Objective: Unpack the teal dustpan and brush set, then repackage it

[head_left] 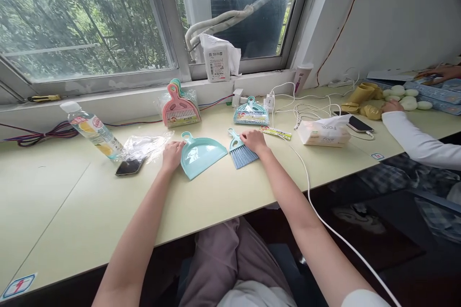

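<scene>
A light teal dustpan [201,154] lies on the table in front of me, its looped handle pointing away. My left hand [173,155] is closed at its left side, fingertips by the base of the handle. Just right of the dustpan is a small matching hand brush [244,156] with blue-grey bristles towards me. My right hand [254,140] grips the right side of its head, fingers bent over it. A yellow-green label card [275,133] lies behind my right hand. Crumpled clear plastic wrap [146,146] lies left of my left hand.
Wrapped pink dustpan sets [180,110] and a wrapped teal set [251,111] stand at the back. On the left are a tilted drink bottle [93,129] and a phone [130,167]. A tissue pack [323,132] and white cables lie right, near a co-worker's arm [414,136].
</scene>
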### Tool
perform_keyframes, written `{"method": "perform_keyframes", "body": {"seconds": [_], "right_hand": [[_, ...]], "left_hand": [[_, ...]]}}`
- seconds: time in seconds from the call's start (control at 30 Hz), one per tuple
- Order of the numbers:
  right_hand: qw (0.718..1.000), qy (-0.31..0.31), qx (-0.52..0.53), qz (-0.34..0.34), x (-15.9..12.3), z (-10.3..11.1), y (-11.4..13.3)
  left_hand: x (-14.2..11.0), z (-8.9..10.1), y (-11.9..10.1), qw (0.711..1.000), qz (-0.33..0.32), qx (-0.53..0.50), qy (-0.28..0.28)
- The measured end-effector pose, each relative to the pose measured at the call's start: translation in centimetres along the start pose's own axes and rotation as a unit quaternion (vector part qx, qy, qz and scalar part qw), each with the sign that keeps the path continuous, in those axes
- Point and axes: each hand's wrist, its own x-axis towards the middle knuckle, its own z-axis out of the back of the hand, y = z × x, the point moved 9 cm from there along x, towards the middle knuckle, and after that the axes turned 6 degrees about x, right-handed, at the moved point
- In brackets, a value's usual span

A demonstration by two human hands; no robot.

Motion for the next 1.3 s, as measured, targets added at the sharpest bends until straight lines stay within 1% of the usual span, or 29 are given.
{"method": "perform_keyframes", "body": {"seconds": [0.1,0.13,0.23,0.37,0.47,0.57,0.67,0.77,0.9,0.97,1.07,1.17,1.23,1.3], "right_hand": [[0.999,-0.033,0.013,-0.007,-0.1,1.1,0.1],[0.999,-0.045,0.018,-0.014,-0.2,1.5,0.1],[0.997,-0.060,0.021,-0.045,-0.2,2.3,-0.2],[0.996,-0.009,0.012,-0.089,-0.4,1.6,0.2],[0.996,0.024,-0.004,-0.086,-0.7,0.8,1.3],[0.997,0.029,-0.038,-0.068,-1.0,0.5,1.9],[0.995,0.033,-0.063,-0.075,-1.1,0.3,1.2],[0.994,0.046,-0.054,-0.083,-1.0,-0.1,0.6],[0.995,0.055,-0.035,-0.076,-1.1,-0.3,1.0],[0.993,0.064,-0.037,-0.087,-1.2,-0.5,0.8],[0.990,0.069,-0.037,-0.117,-1.2,-0.6,-0.1],[0.992,0.033,-0.020,-0.123,-0.9,0.1,-0.6],[0.993,-0.009,0.002,-0.117,-0.8,0.9,-0.3],[0.993,-0.045,0.023,-0.108,-0.9,1.7,0.5]], "left_hand": [[-0.2,0.8,-1.2,0.999,-0.033,-0.024,-0.025],[-0.4,1.2,-1.5,0.998,-0.035,-0.023,-0.036],[-0.9,2.1,-2.0,0.998,-0.007,-0.003,-0.057],[-1.4,3.1,-2.0,0.996,0.030,0.030,-0.085],[-1.5,3.7,-1.8,0.993,0.039,0.037,-0.109],[-1.6,3.9,-1.7,0.992,0.047,0.031,-0.116],[-1.6,4.1,-1.6,0.991,0.052,0.031,-0.118],[-1.6,3.7,-1.5,0.991,0.056,0.048,-0.110],[-1.2,2.4,-1.1,0.993,0.053,0.079,-0.065],[-1.2,1.8,-1.1,0.993,0.050,0.096,-0.043],[-1.2,1.6,-1.3,0.993,0.047,0.103,-0.033],[-1.4,1.6,-1.8,0.994,0.042,0.101,-0.027],[-1.5,1.5,-2.3,0.994,0.032,0.104,-0.016],[-1.7,1.2,-3.2,0.994,0.006,0.106,-0.006]]}}
